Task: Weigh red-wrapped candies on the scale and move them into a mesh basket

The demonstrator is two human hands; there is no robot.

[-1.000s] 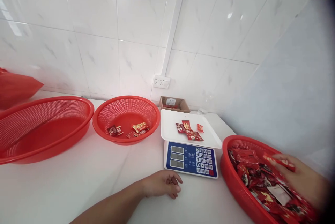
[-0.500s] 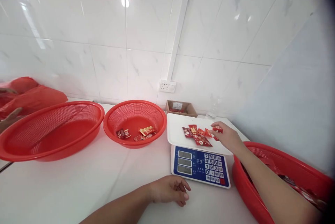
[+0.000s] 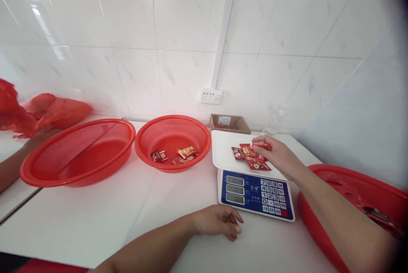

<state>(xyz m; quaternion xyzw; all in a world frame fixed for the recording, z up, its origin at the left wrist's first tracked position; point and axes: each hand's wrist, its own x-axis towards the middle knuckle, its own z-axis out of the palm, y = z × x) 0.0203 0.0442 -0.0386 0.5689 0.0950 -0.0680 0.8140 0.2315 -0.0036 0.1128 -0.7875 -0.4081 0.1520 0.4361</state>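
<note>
My right hand [image 3: 277, 156] is over the white pan [image 3: 222, 149] of a digital scale [image 3: 256, 196], with its fingers closed on a small red candy packet [image 3: 262, 144]. Several red packets [image 3: 247, 154] with gold and white print lie in a loose pile on the pan, just under and beside those fingers. My left hand [image 3: 218, 222] rests on the table in front of the scale. Its fingers are loosely bent and apart, and nothing is in them. The digits on the scale's displays are too blurred to read.
Two red mesh baskets [image 3: 140, 147] [image 3: 30, 175] stand to the left, the nearer one holding several packets [image 3: 187, 152]. Another red basket [image 3: 314, 213] with wrappers is under my right forearm. A cardboard box [image 3: 240, 125] stands behind the scale. At far left, another person's arm [image 3: 19, 158] is beside red bags [image 3: 68, 113].
My right hand has moved left across the pan, bringing the held packet over the pile. The view has shifted slightly. At far left, a red bag has been raised.
</note>
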